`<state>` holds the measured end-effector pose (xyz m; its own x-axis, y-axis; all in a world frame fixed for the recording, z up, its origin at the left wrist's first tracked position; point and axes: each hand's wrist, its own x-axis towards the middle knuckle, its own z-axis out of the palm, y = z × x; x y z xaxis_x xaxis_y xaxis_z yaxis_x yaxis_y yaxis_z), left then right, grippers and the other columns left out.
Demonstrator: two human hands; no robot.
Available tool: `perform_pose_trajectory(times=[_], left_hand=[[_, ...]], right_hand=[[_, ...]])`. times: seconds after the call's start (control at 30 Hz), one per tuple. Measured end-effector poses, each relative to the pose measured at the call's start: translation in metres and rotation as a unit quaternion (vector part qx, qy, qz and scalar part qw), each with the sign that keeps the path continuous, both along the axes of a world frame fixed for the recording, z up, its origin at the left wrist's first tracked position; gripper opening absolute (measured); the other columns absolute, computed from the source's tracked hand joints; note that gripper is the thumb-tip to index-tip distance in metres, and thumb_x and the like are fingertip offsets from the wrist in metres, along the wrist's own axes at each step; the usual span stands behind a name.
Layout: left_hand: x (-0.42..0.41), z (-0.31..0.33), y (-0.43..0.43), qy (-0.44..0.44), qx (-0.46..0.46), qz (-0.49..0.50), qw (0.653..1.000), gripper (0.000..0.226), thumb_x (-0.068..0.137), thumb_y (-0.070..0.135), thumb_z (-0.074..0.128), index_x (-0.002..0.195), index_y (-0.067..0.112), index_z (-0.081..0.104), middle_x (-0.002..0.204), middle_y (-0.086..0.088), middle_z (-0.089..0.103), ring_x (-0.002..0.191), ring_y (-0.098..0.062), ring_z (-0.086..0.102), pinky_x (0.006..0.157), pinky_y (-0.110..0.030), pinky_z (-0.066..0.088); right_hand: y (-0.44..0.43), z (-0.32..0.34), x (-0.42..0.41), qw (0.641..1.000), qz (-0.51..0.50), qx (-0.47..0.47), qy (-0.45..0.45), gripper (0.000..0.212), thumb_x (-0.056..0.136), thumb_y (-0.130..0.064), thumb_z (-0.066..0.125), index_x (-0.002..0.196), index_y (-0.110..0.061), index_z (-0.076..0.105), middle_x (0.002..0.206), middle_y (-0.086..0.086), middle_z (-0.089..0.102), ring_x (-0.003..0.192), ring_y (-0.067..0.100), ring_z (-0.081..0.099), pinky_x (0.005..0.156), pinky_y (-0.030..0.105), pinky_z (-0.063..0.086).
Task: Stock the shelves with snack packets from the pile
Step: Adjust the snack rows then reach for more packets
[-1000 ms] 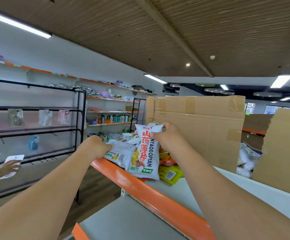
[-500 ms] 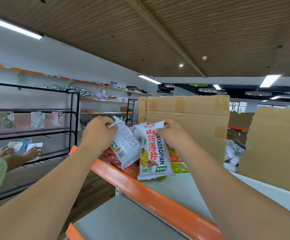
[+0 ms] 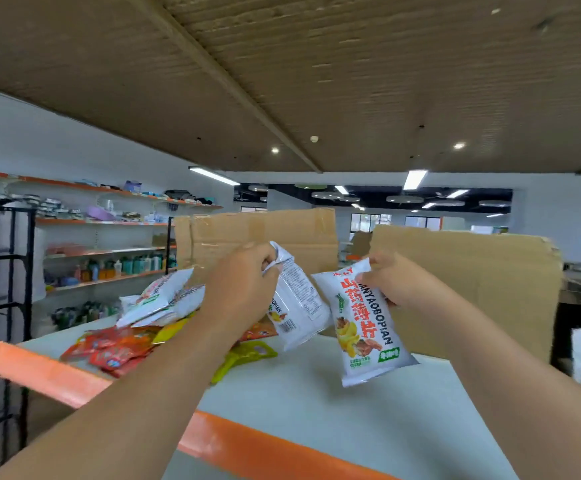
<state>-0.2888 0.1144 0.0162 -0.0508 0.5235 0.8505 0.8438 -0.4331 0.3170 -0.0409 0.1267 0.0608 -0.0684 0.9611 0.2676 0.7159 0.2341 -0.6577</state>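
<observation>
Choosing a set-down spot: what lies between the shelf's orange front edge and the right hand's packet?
Only bare white shelf top, in the head view, from the orange edge to the packet in the right hand.

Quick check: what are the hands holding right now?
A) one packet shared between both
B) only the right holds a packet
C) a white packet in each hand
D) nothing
C: the left hand grips a barcode-side white packet by its top, and the right hand holds a red-lettered white packet.

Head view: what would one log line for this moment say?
left hand: grips left packet | right hand: grips right packet | pile: on shelf
</observation>
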Motion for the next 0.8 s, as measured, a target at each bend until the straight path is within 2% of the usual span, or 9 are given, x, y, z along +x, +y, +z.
perform_pose_trajectory(times=[0.1, 0.17, 0.27, 0.37, 0.47, 0.57, 0.67, 0.73, 0.8], left_hand=[[0.041, -0.003, 0.014, 0.022, -0.014, -0.001, 1.000, 0.032, 0.099, 0.030, 0.059, 0.073, 0.031, 0.040, 0.075, 0.011, 0.045, 0.073, -0.017, 0.045, 0.057, -0.032, 0.027], [0.062, -0.005, 0.020, 0.032, -0.014, -0.005, 0.999, 0.023, 0.100, 0.029, 0.056, 0.080, 0.028, 0.045, 0.079, 0.011, 0.045, 0.074, -0.017, 0.046, 0.056, -0.030, 0.027], [0.086, -0.011, 0.020, 0.059, -0.014, -0.043, 0.997, 0.017, 0.094, 0.030, 0.061, 0.084, 0.026, 0.048, 0.077, 0.009, 0.050, 0.073, -0.019, 0.049, 0.058, -0.033, 0.030], [0.100, -0.027, 0.014, 0.107, -0.081, -0.176, 0.975, 0.016, 0.088, 0.043, 0.067, 0.090, 0.031, 0.057, 0.066, 0.007, 0.057, 0.067, -0.012, 0.054, 0.059, -0.030, 0.041], [0.107, -0.035, 0.010, 0.098, -0.096, -0.275, 0.952, 0.004, 0.095, 0.035, 0.065, 0.094, 0.035, 0.069, 0.059, 0.009, 0.054, 0.059, -0.009, 0.049, 0.056, -0.025, 0.039], [0.111, -0.030, 0.011, 0.012, -0.089, -0.345, 0.934, 0.020, 0.094, 0.038, 0.054, 0.099, 0.046, 0.071, 0.058, 0.011, 0.056, 0.055, -0.007, 0.048, 0.053, -0.017, 0.037], [0.112, -0.027, 0.010, -0.028, -0.049, -0.359, 0.932, 0.030, 0.089, 0.048, 0.043, 0.099, 0.062, 0.067, 0.068, -0.005, 0.063, 0.063, -0.020, 0.054, 0.063, -0.030, 0.047], [0.113, -0.025, 0.007, -0.054, -0.017, -0.345, 0.937, 0.028, 0.091, 0.042, 0.046, 0.098, 0.056, 0.069, 0.059, 0.001, 0.056, 0.055, -0.014, 0.048, 0.057, -0.026, 0.041], [0.118, -0.021, 0.006, -0.041, -0.031, -0.299, 0.953, 0.024, 0.097, 0.032, 0.050, 0.098, 0.046, 0.070, 0.057, 0.016, 0.054, 0.054, -0.005, 0.047, 0.056, -0.022, 0.037]], right_hand=[[-0.004, -0.006, 0.053, 0.997, -0.063, -0.036, -0.035, 0.018, 0.100, -0.026, 0.060, 0.112, -0.013, 0.055, 0.097, 0.016, 0.074, 0.087, 0.032, 0.073, 0.068, 0.036, 0.052], [-0.003, -0.014, 0.082, 0.992, -0.104, -0.059, -0.048, 0.019, 0.099, -0.026, 0.060, 0.101, -0.007, 0.056, 0.097, 0.021, 0.074, 0.091, 0.039, 0.073, 0.065, 0.037, 0.049], [-0.005, -0.028, 0.112, 0.981, -0.144, -0.094, -0.091, 0.012, 0.099, -0.019, 0.057, 0.092, -0.008, 0.056, 0.085, 0.016, 0.069, 0.076, 0.033, 0.067, 0.061, 0.033, 0.049], [-0.011, -0.047, 0.130, 0.959, -0.172, -0.145, -0.170, 0.013, 0.097, -0.028, 0.056, 0.104, -0.017, 0.055, 0.077, 0.005, 0.060, 0.068, 0.024, 0.057, 0.053, 0.027, 0.048], [-0.013, -0.062, 0.140, 0.949, -0.170, -0.188, -0.188, 0.031, 0.096, -0.042, 0.057, 0.119, -0.022, 0.056, 0.098, 0.005, 0.061, 0.076, 0.021, 0.057, 0.064, 0.029, 0.051], [-0.018, -0.067, 0.139, 0.955, -0.156, -0.193, -0.160, 0.038, 0.096, -0.046, 0.056, 0.123, -0.020, 0.060, 0.111, 0.008, 0.063, 0.084, 0.022, 0.060, 0.077, 0.035, 0.056], [-0.022, -0.066, 0.135, 0.962, -0.127, -0.165, -0.176, 0.047, 0.097, -0.050, 0.056, 0.136, -0.023, 0.053, 0.124, 0.003, 0.062, 0.099, 0.022, 0.062, 0.087, 0.038, 0.059], [-0.024, -0.066, 0.129, 0.962, -0.103, -0.152, -0.204, 0.056, 0.096, -0.053, 0.056, 0.144, -0.026, 0.047, 0.130, -0.002, 0.059, 0.108, 0.024, 0.062, 0.089, 0.039, 0.059], [-0.027, -0.067, 0.122, 0.953, -0.088, -0.153, -0.248, 0.057, 0.095, -0.055, 0.057, 0.143, -0.024, 0.050, 0.128, 0.001, 0.062, 0.100, 0.022, 0.063, 0.088, 0.036, 0.057]])
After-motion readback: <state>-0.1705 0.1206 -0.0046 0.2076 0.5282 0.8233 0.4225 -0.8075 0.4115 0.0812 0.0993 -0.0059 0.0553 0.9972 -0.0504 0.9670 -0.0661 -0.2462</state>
